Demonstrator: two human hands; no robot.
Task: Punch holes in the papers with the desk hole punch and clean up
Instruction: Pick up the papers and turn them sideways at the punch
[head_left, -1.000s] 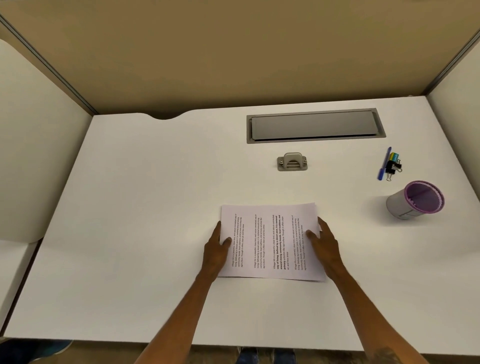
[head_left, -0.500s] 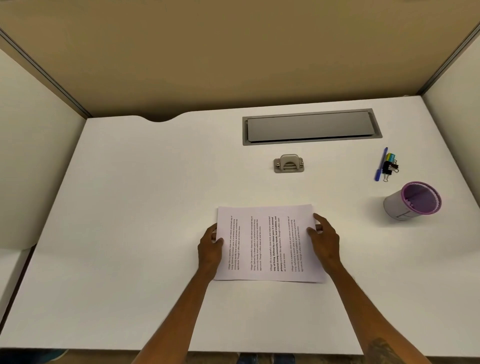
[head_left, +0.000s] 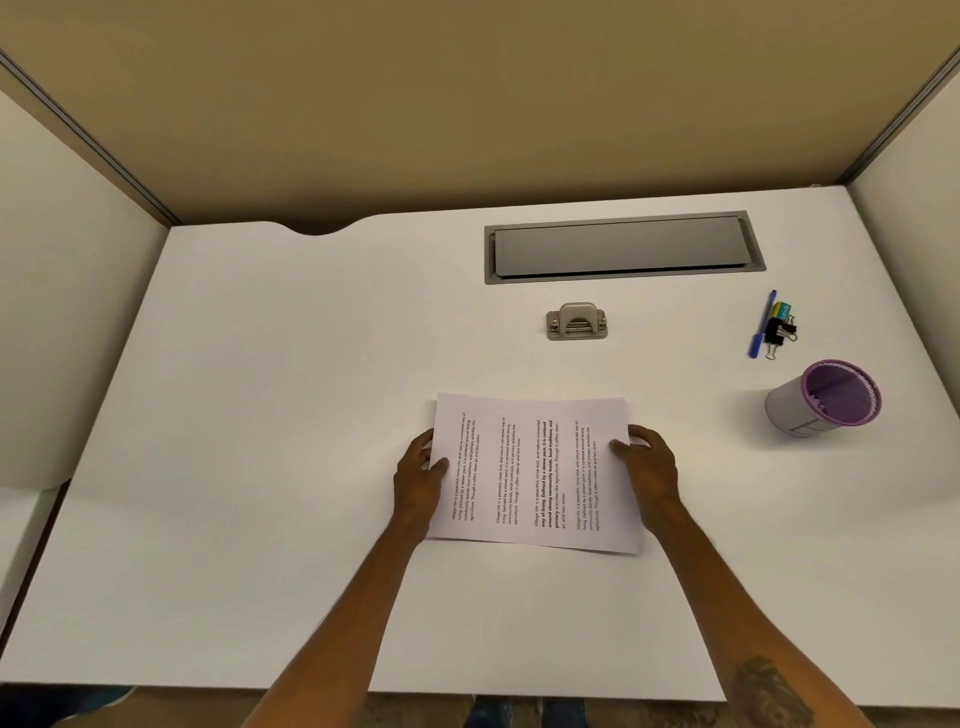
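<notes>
A printed stack of white papers (head_left: 530, 473) lies sideways at the middle of the white desk (head_left: 260, 415), text lines running away from me. My left hand (head_left: 418, 480) grips its left edge, thumb on top and fingers curled under. My right hand (head_left: 647, 465) grips the right edge the same way. The far edge looks slightly lifted. A small grey desk hole punch (head_left: 576, 322) stands beyond the papers, apart from them and untouched.
A grey cable hatch (head_left: 621, 249) is set into the desk behind the punch. At the right lie a blue pen (head_left: 761, 325) and binder clips (head_left: 779, 332), with a purple-rimmed cup (head_left: 826, 402) nearer me. Partition walls close in three sides.
Both hands slid from flat on the sheet to its side edges and closed on them. The papers have shifted slightly away from me, toward the punch.
</notes>
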